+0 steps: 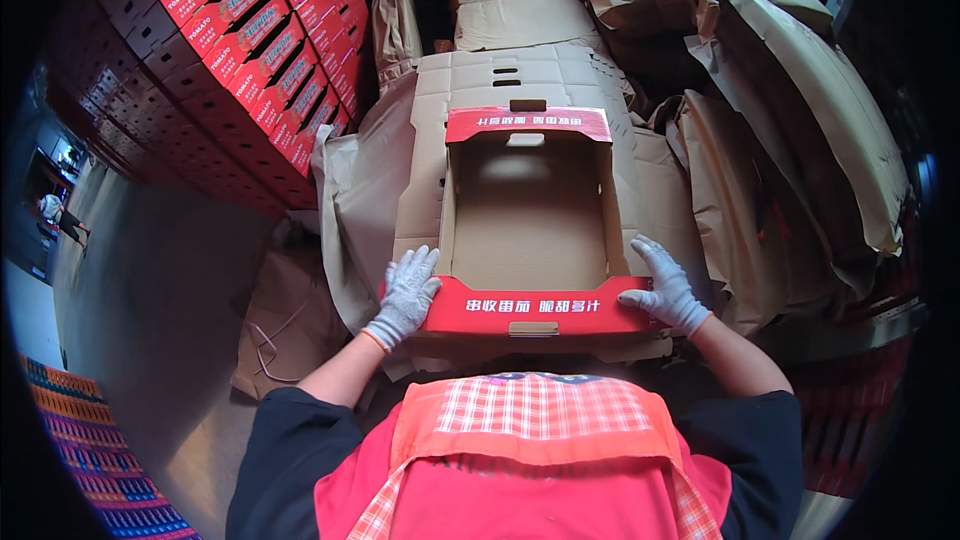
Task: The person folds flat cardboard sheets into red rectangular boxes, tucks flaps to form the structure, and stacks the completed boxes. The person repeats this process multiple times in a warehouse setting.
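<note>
An open-topped cardboard tray box point(525, 230) lies in front of me, with brown inside walls and red printed end panels. Its near red panel point(535, 312) and far red panel point(530, 124) both stand up, and each has a handle slot. My left hand point(405, 290), in a grey-white knitted glove, grips the near left corner, fingers along the outside and thumb at the panel. At the near right corner my right hand point(665, 285), gloved alike, holds on with its thumb over the red panel and fingers along the side. Beneath the box are flat brown cardboard blanks point(430, 140).
Tall stacks of red cartons point(250, 40) rise at the left. Paper-wrapped bundles point(800, 90) lean at the right, and another wrapped bundle point(525, 15) lies behind. Colourful stacked crates point(100, 450) stand at the lower left. A person point(62, 215) is far off on the floor.
</note>
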`<move>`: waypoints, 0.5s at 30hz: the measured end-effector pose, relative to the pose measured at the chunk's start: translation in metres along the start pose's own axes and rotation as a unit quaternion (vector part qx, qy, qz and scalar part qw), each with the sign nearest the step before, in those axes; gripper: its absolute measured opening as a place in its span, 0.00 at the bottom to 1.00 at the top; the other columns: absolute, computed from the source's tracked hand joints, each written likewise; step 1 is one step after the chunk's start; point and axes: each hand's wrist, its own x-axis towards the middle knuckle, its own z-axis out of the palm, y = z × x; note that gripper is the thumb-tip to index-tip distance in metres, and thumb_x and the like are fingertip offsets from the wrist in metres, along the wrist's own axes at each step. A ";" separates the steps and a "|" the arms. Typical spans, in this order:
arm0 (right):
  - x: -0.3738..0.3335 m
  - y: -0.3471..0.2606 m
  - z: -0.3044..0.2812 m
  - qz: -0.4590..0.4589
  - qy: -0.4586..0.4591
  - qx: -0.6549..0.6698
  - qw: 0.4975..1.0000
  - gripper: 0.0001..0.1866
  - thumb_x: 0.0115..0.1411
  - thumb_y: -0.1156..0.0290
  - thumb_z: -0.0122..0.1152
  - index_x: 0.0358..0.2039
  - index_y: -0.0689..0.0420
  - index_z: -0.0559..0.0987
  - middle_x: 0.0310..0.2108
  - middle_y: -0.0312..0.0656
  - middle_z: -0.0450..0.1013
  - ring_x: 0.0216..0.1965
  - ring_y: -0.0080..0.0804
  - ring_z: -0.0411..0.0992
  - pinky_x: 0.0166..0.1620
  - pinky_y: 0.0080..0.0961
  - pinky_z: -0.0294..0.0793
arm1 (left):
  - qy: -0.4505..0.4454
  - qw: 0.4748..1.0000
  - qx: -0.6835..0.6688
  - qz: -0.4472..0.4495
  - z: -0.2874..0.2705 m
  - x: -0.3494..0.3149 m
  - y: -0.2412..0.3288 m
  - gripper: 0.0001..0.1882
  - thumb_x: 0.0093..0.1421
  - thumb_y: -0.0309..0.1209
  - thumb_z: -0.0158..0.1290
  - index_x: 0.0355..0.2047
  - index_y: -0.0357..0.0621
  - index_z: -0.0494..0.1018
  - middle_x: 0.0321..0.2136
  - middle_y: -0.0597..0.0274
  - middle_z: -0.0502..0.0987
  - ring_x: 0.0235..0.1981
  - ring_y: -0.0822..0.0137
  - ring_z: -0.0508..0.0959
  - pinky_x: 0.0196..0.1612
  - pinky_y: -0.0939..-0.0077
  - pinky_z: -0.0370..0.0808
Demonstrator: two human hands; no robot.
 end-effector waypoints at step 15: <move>0.092 -0.097 -0.127 0.048 0.013 0.462 0.885 0.39 0.47 0.75 0.54 0.64 0.62 0.65 0.52 0.44 0.71 0.50 0.32 0.71 0.54 0.23 0.71 | -0.019 0.358 -0.908 -0.216 0.049 0.014 0.118 0.18 0.57 0.40 0.48 0.43 0.44 0.73 0.44 0.53 0.79 0.49 0.53 0.78 0.57 0.54 0.73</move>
